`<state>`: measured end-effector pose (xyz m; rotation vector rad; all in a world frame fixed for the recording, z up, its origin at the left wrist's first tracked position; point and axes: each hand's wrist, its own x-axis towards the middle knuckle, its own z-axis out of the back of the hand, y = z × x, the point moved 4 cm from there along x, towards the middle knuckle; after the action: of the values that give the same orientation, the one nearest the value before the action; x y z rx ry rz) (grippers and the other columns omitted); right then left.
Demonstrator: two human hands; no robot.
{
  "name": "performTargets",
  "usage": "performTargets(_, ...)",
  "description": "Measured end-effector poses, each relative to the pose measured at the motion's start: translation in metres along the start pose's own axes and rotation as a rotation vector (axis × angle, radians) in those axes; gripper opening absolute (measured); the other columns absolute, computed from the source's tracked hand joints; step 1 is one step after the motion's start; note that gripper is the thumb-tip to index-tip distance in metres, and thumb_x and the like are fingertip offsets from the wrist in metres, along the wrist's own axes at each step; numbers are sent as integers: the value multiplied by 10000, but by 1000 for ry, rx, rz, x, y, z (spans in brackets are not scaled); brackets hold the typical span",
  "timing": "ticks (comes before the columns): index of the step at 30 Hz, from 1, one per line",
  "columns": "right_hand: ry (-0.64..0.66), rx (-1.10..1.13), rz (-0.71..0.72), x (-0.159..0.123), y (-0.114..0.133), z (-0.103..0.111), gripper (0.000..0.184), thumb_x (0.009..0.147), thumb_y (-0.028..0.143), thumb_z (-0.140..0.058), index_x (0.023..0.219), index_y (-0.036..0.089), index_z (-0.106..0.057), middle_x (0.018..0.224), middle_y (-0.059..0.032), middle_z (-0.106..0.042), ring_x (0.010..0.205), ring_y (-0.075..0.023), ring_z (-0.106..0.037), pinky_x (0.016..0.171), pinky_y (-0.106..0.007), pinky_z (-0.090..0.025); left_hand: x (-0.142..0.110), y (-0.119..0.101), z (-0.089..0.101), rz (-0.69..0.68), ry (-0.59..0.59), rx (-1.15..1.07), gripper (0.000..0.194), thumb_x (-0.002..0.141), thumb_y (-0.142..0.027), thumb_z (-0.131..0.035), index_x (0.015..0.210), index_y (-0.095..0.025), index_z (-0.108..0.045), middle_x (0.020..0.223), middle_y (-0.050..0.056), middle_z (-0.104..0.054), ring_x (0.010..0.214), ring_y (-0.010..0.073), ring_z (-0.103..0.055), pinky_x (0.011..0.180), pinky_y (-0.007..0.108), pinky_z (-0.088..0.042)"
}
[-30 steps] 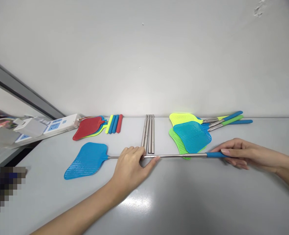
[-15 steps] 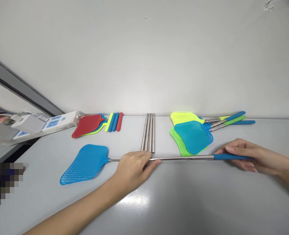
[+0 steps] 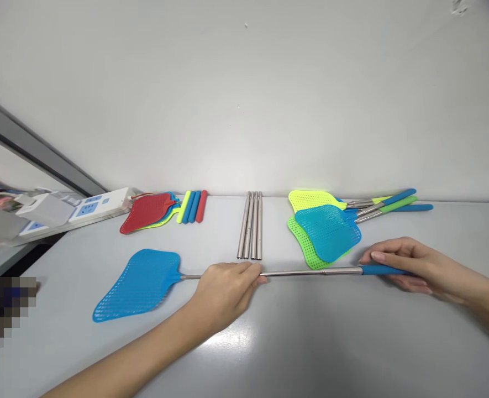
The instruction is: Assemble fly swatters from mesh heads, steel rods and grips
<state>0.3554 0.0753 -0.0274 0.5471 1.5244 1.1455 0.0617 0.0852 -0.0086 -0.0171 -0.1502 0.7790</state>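
Observation:
A blue fly swatter (image 3: 140,284) with an extended steel rod and a blue grip lies across the front of the scene, its perforated head to the left. My left hand (image 3: 230,287) is closed around the rod near its middle and hides part of it. At the other end, my right hand (image 3: 410,265) holds the blue grip between thumb and fingers. Just beyond my left hand several bare steel rods (image 3: 250,226) lie side by side. A pile of fly swatters (image 3: 327,229) in blue, green and yellow lies behind the held rod, near my right hand.
Loose swatter heads (image 3: 148,213), red on top, lie at the back left beside several coloured grips (image 3: 192,207). A white power strip (image 3: 99,204) with plugs runs along the left edge. The grey table (image 3: 310,342) meets a pale wall (image 3: 244,110) behind.
The held fly swatter has come slightly nearer, with its head further left and its grip further right than at first. My left thumb has closed in around the rod.

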Motion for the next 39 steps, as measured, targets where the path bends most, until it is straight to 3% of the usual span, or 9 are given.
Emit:
performTargets(14, 0, -56, 63, 3, -3, -15, 324, 813, 423, -519, 886, 130, -637, 412, 65, -371, 324, -21, -240, 320, -166, -136, -1, 0, 0, -4, -12, -26, 280, 918, -294, -288, 696, -192, -426, 587, -41, -561, 508, 125, -541, 477, 240, -287)
performTargets(31, -49, -55, 17, 2, -7, -26, 355, 802, 453, -523, 965, 154, -624, 439, 68, -378, 352, -31, -278, 334, -155, -168, -2, 1, -1, -1, 1, -41, 323, 917, -327, -268, 679, -190, -437, 566, -30, -563, 494, 127, -533, 464, 230, -270)
performTargets(39, -50, -57, 37, 0, -9, -28, 364, 820, 437, -502, 997, 141, -620, 433, 63, -382, 348, -38, -275, 343, -175, -177, -2, 3, -2, 65, 49, -126, 235, 917, -350, -272, 877, -210, -455, 617, -39, -598, 542, 134, -561, 474, 223, -298)
